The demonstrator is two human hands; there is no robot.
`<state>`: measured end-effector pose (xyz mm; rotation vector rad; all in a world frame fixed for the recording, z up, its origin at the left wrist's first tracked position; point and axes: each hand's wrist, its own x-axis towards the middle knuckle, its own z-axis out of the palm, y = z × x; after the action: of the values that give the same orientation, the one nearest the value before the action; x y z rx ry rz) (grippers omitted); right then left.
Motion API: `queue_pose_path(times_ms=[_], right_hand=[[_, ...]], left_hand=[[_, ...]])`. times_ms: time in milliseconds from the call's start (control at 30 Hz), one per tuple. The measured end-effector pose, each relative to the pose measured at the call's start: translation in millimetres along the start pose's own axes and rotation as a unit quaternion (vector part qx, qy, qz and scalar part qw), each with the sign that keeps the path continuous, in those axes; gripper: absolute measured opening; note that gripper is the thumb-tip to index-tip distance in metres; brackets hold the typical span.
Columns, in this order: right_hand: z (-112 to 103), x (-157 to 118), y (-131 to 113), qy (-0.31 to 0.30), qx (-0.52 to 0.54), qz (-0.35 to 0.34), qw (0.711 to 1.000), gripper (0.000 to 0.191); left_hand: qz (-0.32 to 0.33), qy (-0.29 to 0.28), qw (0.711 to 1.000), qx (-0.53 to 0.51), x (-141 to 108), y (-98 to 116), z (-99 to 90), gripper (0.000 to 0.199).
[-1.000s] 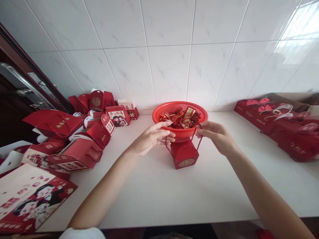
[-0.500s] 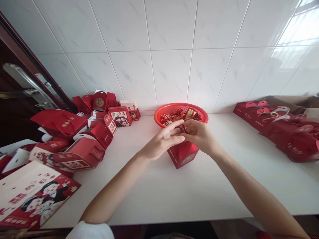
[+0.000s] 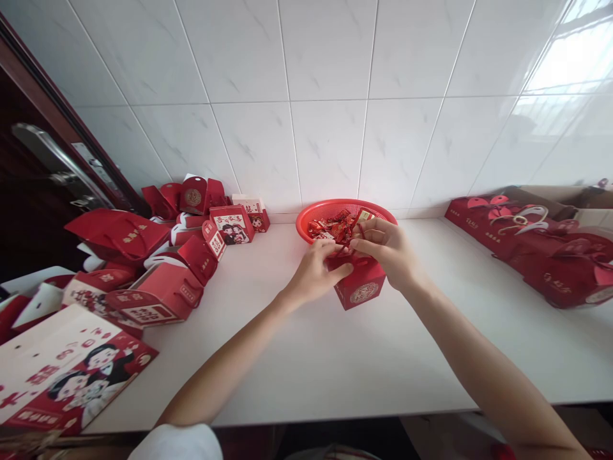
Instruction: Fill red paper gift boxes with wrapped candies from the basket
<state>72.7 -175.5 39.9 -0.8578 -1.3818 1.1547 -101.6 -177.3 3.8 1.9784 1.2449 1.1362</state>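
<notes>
A small red gift box (image 3: 363, 285) with a round gold emblem stands on the white counter in front of me. Above its top, a thin dark red ribbon (image 3: 341, 250) runs between my hands. My left hand (image 3: 313, 271) pinches the ribbon at the box's left, its thumb lying near the box top. On the right, my right hand (image 3: 389, 251) has its fingers closed on the ribbon, part of which loops over them. Just behind the box sits a red plastic basket (image 3: 302, 225) of wrapped candies (image 3: 338, 225), partly hidden by my hands.
Several red gift boxes (image 3: 158, 291) crowd the counter's left side, and a flat printed box (image 3: 71, 377) lies nearest me. More red boxes tied with ribbons (image 3: 536, 249) line the right. A tiled wall (image 3: 330, 147) closes off the back; a door handle (image 3: 52, 153) shows at left.
The box has turned slightly and shifted a little right and away from me. My hands have drawn apart, with the ribbon now visible between them; the right thumb and fingers have closed in.
</notes>
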Motion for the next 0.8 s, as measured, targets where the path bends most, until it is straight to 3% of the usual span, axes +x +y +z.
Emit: queue_pose_path(times_ms=[133,467,667,800], right_hand=[[-2.5,-1.1,0.5,-0.001,0.041,0.019,0.999,0.037],[-12.7,-2.2,5.9,-0.017,0.040,0.090,0.995,0.039],[-18.8,-0.4,15.0,-0.057,-0.104,0.111,0.987,0.033],[-17.2,1.0,13.5,-0.063,-0.285,0.086,0.953,0.023]], left_hand=[[0.028,-0.044,0.999,0.011,-0.6,-2.9,8.4,0.015],[0.031,-0.080,0.996,0.011,-2.3,-14.6,19.4,0.023],[0.013,-0.100,0.994,0.030,-3.7,-28.9,32.1,0.032],[0.007,-0.100,0.995,0.030,-3.7,-37.3,37.5,0.039]])
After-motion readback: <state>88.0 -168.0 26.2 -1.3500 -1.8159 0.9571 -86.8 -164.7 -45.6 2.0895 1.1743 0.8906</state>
